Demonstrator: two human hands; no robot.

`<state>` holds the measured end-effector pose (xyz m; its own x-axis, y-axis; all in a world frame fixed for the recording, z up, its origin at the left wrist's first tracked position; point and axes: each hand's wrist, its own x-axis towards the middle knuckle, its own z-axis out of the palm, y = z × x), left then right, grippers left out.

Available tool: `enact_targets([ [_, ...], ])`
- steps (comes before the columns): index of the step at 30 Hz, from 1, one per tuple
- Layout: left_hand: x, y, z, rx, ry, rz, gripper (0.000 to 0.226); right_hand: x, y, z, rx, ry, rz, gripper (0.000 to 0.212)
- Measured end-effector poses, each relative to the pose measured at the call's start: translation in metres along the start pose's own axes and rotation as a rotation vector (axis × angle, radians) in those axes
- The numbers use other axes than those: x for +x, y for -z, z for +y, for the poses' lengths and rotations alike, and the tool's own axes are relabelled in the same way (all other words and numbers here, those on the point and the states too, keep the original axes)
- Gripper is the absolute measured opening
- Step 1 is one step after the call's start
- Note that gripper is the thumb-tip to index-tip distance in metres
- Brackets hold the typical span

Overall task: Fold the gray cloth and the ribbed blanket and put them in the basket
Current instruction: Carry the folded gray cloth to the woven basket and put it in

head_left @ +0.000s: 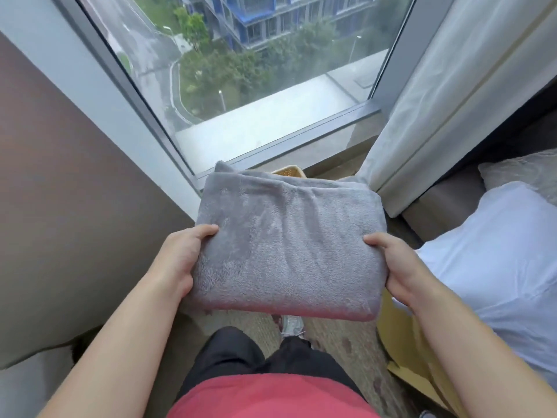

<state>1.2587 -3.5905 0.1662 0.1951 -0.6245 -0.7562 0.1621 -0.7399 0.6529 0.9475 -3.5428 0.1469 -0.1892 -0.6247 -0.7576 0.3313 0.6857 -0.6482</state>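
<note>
The gray cloth (289, 245) is folded into a thick rectangle and held flat in the air in front of me. My left hand (180, 260) grips its left edge, thumb on top. My right hand (394, 267) grips its right edge the same way. Just beyond the cloth's far edge a small part of a yellow woven basket (291, 171) shows by the window; the cloth hides the rest. The ribbed blanket is not clearly in view.
A large window (256, 86) fills the far side, with a white curtain (437, 101) at its right. A white pillow (494, 260) lies on the bed at right, above a yellow sheet (404, 342). A brown wall (60, 191) stands at left. Patterned carpet lies underfoot.
</note>
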Motion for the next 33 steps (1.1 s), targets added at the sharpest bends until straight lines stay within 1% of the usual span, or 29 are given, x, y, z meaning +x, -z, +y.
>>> enact_targets([
  [3, 0.025, -0.009, 0.013, 0.006, -0.007, 0.013, 0.013, 0.033, -0.01, -0.024, -0.023, -0.031, -0.028, 0.031],
  [6, 0.051, -0.014, 0.022, 0.013, 0.024, 0.025, 0.016, 0.059, -0.023, -0.041, -0.047, -0.065, -0.056, 0.029],
  [12, 0.112, -0.027, 0.046, 0.02, 0.095, 0.002, 0.022, 0.108, -0.045, -0.074, -0.127, -0.083, -0.014, 0.032],
  [18, 0.185, -0.046, 0.049, 0.059, 0.179, 0.082, 0.013, 0.19, -0.063, -0.096, -0.237, -0.112, -0.034, 0.036],
  [20, 0.212, -0.05, 0.038, 0.024, 0.214, 0.114, 0.014, 0.23, -0.071, -0.091, -0.289, -0.136, -0.043, 0.037],
  [22, 0.245, -0.055, 0.018, -0.017, 0.257, 0.154, 0.015, 0.28, -0.076, -0.079, -0.32, -0.154, -0.068, 0.035],
  [26, 0.314, -0.07, -0.038, -0.151, 0.348, 0.223, 0.019, 0.378, -0.08, -0.034, -0.37, -0.203, -0.064, 0.034],
  [28, 0.35, -0.08, -0.068, -0.228, 0.384, 0.245, 0.02, 0.423, -0.082, -0.007, -0.385, -0.22, -0.034, 0.027],
  [30, 0.389, -0.088, -0.097, -0.283, 0.405, 0.28, 0.029, 0.464, -0.085, 0.017, -0.412, -0.227, -0.004, 0.018],
  [31, 0.408, -0.092, -0.112, -0.293, 0.41, 0.309, 0.034, 0.483, -0.088, 0.029, -0.432, -0.226, 0.014, 0.018],
  [33, 0.443, -0.101, -0.137, -0.295, 0.398, 0.362, 0.038, 0.518, -0.094, 0.051, -0.464, -0.198, 0.036, 0.026],
])
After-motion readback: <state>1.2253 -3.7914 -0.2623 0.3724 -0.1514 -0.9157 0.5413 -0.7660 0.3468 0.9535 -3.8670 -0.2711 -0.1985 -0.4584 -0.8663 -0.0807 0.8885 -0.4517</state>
